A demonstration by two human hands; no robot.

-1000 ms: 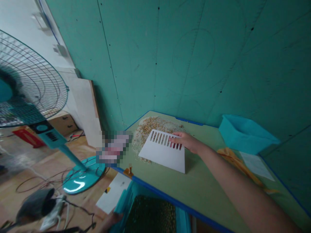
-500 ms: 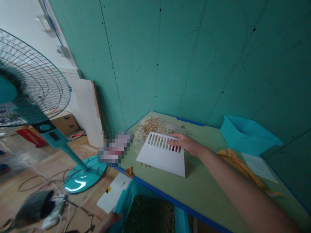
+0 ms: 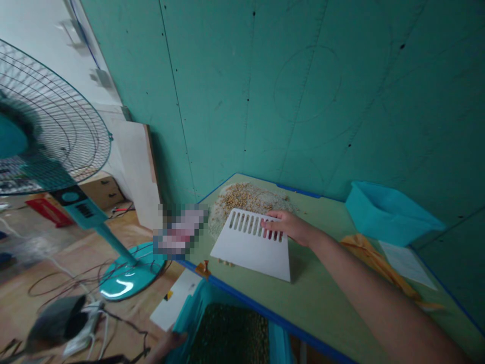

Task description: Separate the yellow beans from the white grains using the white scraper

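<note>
My right hand [image 3: 284, 226] grips a white slotted plastic scraper [image 3: 250, 253] by its top right corner, with fingers curled through the slots. The scraper stands tilted on the table, its wide edge toward me. Beyond it spreads a pile of tan beans mixed with pale grains [image 3: 242, 197]. Several beans [image 3: 226, 262] lie by the scraper's lower left edge. Below the table's front edge, my left hand [image 3: 170, 344] holds the left rim of a turquoise bin [image 3: 202, 298]; most of its fingers are hidden. Dark and tan beans [image 3: 231, 333] fill the bin's bottom.
Blue tape edges the green table [image 3: 322, 303]. At right are an empty turquoise tub [image 3: 390, 212], an orange cloth [image 3: 375, 263] and a white sheet [image 3: 407, 263]. A pixelated object [image 3: 182, 232] sits at the left corner. A fan [image 3: 87, 212] and cables occupy the floor.
The scraper's lower edge has come slightly nearer the table's front edge. Both hands keep their holds, and the view has shifted a little.
</note>
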